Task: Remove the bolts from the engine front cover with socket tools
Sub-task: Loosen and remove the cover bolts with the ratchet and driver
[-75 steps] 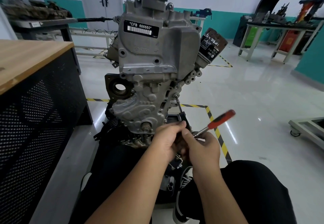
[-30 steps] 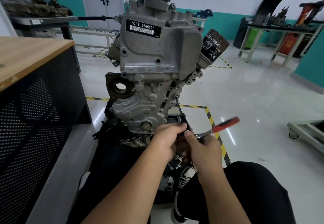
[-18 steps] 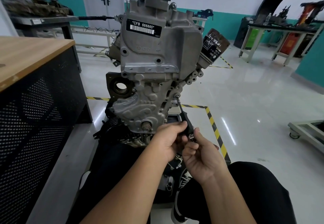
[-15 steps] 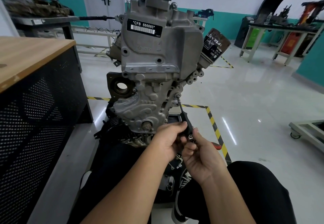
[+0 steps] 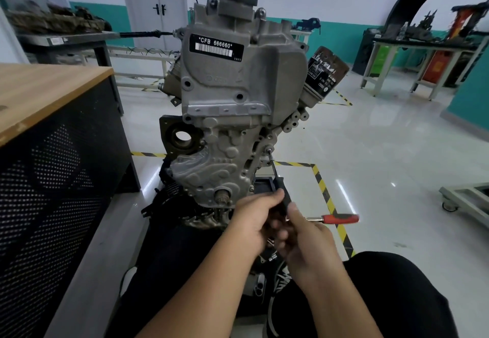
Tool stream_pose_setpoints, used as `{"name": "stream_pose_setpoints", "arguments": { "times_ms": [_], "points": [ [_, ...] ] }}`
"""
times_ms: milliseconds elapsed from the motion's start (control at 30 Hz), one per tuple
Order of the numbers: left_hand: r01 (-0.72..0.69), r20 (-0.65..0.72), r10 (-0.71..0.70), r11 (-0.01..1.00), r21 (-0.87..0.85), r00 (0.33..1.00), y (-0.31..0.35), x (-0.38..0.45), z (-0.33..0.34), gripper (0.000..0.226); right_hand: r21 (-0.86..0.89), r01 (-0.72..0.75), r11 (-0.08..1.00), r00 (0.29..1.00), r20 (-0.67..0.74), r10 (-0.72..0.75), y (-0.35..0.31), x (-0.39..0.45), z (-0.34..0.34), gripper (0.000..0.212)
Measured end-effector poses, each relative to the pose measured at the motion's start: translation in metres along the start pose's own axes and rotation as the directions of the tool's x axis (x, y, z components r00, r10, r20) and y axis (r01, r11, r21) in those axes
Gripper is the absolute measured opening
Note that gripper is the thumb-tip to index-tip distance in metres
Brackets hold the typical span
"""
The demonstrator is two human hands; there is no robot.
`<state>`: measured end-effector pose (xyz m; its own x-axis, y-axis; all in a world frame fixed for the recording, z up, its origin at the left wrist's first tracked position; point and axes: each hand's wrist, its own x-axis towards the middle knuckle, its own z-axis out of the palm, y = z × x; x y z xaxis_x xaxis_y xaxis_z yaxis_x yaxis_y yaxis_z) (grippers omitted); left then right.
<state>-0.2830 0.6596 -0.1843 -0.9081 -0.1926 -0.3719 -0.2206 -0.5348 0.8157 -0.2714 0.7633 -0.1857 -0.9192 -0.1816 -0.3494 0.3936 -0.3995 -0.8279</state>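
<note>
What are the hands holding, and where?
Left hand grips the black-handled extension driver by its handle; right hand holds the red-handled steel ratchet near its head.

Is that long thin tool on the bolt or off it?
On: the thin black extension bar ends at a bolt on the grey engine cover.

Glossy white floor [image 5: 383, 152], teal-banded walls [image 5: 338, 38]

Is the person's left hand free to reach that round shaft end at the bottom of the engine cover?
Probably yes, but not freely: the left hand grips the black extension handle just beside the shaft end. Nothing blocks the short gap between them; the hand would have to let go first.
</note>
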Motion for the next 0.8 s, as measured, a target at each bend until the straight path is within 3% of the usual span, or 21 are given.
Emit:
{"name": "stream_pose_setpoints", "arguments": {
  "times_ms": [33,67,167,267,333,400,467,500,600,700,800],
  "points": [
    [0.026,0.001,-0.026,1.0,-0.014,1.0,0.001,-0.001,0.0,0.015,0.221,-0.136,0.966,0.988,0.101,0.116,-0.004,-0.004,0.002,0.026],
    [0.052,0.006,-0.052,0.998,-0.023,0.999,0.002,0.0,0.0,0.02,0.326,-0.211,0.922,0.972,0.165,0.165,-0.007,-0.005,0.002,0.03],
    [0.076,0.016,-0.076,0.997,0.014,0.997,-0.001,0.002,0.001,0.024,0.261,-0.173,0.95,0.98,0.145,0.138,-0.005,-0.004,0.001,0.032],
    [0.056,-0.004,-0.056,0.998,0.018,0.998,-0.003,0.002,0.001,0.026,0.046,-0.073,0.996,0.997,0.029,0.071,-0.001,-0.003,0.001,0.032],
    [0.058,-0.014,-0.058,0.998,-0.02,0.998,-0.004,0.001,0.002,0.024,-0.236,0.079,0.968,0.994,-0.051,-0.094,0.002,0.0,-0.001,0.034],
    [0.057,-0.018,-0.058,0.997,-0.047,0.998,-0.005,0.0,0.004,0.021,-0.591,0.204,0.78,0.943,-0.095,-0.319,0.006,0.002,-0.003,0.031],
    [0.055,-0.028,-0.056,0.998,-0.033,0.998,-0.006,0.001,0.004,0.02,-0.727,0.22,0.651,0.904,-0.098,-0.415,0.007,0.002,-0.001,0.031],
    [0.053,-0.03,-0.054,0.998,-0.026,0.998,-0.006,0.001,0.003,0.02,-0.674,0.22,0.705,0.92,-0.098,-0.38,0.007,0.001,-0.001,0.032],
    [0.043,-0.016,-0.043,0.999,0.004,0.999,-0.007,0.004,0.001,0.022,-0.265,0.096,0.959,0.987,-0.099,-0.126,0.004,0.0,0.001,0.033],
    [0.054,0.012,-0.054,0.999,0.006,0.998,-0.005,0.004,0.001,0.027,-0.035,-0.007,0.999,0.999,-0.037,0.006,0.0,-0.001,0.001,0.03],
    [0.097,0.051,-0.097,0.995,-0.001,0.994,-0.003,0.003,0.002,0.039,0.196,-0.141,0.97,0.988,0.088,0.126,-0.005,-0.004,0.004,0.029]
  ]
}}
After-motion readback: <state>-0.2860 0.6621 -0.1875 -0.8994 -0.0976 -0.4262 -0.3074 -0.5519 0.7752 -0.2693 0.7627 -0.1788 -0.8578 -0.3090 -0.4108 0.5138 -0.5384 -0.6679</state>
